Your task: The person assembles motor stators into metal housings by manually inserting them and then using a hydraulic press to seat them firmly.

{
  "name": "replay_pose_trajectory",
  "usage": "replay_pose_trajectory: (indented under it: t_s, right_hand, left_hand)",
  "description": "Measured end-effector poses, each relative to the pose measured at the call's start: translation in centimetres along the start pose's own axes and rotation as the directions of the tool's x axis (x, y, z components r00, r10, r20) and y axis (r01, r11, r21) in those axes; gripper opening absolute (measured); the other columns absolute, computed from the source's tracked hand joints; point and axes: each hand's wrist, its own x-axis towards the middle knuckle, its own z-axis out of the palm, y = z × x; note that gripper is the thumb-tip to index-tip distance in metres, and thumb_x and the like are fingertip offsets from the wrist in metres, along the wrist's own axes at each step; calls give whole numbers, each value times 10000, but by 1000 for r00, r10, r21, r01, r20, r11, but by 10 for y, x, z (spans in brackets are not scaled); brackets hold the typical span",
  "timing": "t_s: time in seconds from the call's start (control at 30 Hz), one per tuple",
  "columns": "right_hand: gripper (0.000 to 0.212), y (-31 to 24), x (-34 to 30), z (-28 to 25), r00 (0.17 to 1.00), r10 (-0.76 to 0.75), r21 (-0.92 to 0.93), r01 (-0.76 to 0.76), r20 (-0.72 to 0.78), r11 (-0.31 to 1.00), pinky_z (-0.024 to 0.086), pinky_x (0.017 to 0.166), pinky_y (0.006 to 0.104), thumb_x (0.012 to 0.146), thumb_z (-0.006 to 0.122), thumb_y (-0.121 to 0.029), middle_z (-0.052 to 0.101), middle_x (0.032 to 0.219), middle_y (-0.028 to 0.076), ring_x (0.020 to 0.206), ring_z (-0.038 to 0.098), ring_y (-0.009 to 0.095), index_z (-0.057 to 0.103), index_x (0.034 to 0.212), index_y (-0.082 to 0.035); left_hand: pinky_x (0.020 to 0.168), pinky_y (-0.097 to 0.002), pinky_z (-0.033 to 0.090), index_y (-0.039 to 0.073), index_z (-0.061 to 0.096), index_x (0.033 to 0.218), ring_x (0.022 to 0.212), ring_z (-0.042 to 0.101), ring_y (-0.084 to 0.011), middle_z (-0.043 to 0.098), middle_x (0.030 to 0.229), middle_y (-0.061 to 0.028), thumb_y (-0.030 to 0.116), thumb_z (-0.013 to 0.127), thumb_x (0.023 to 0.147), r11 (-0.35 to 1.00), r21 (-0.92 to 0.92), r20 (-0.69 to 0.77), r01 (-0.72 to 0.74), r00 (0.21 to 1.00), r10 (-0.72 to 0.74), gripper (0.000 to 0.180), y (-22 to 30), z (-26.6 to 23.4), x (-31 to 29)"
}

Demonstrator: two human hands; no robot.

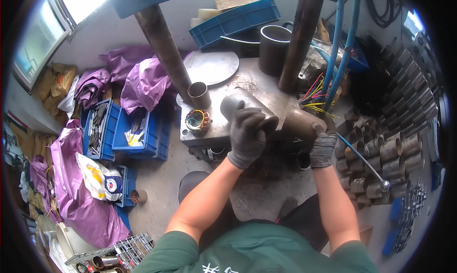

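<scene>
Both my hands wear dark grey gloves. My left hand (248,133) grips a grey metal cylinder (248,106) that lies tilted over the front of the steel press table (221,126). To the right, my right hand (323,145) has its fingers round the end of a brownish metal cylinder (300,122); some of those fingers are hidden. The two cylinders lie close side by side. A wound stator (197,121) with coloured wires sits at the table's left front corner, and a short open metal sleeve (199,96) stands just behind it.
Two thick steel columns (164,52) rise from the table under a blue crossbeam. A round plate (212,67) and a large dark pipe section (274,52) sit farther back. Stacked metal sleeves (392,149) and a ball-ended lever (384,185) are at right; blue crates (159,137) stand left.
</scene>
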Motion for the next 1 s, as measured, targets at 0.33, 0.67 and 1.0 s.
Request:
replay_pose_trajectory:
  t_s: [0.33,0.67,1.0]
  right_hand:
    - [644,-59,2,51,487,-516,-432,872,705,232,526,1011,554,816,799,-138,714,967,211,931,701,412,614,1428,-57]
    - [560,-65,21,55,510,-612,-533,830,605,166,448,1133,491,761,860,-119,753,1157,70,1128,686,301,701,1298,-124]
    - [414,-18,28,26,815,-341,-629,578,468,519,584,925,427,827,828,-92,734,1161,150,1026,717,337,721,1225,-44]
  left_hand:
    - [1171,-397,405,33,519,1437,1298,543,-230,562,1389,-113,148,700,946,727,-408,-103,552,763,-638,535,-33,-54,23]
    - [1154,-434,416,21,492,1427,1291,551,-274,583,1341,-161,172,736,970,769,-190,140,610,792,-594,540,-45,-73,-4]
    - [989,-410,517,21,484,1272,1090,600,-267,612,1185,-162,-7,642,893,442,-318,277,839,528,-803,411,-56,-42,-15]
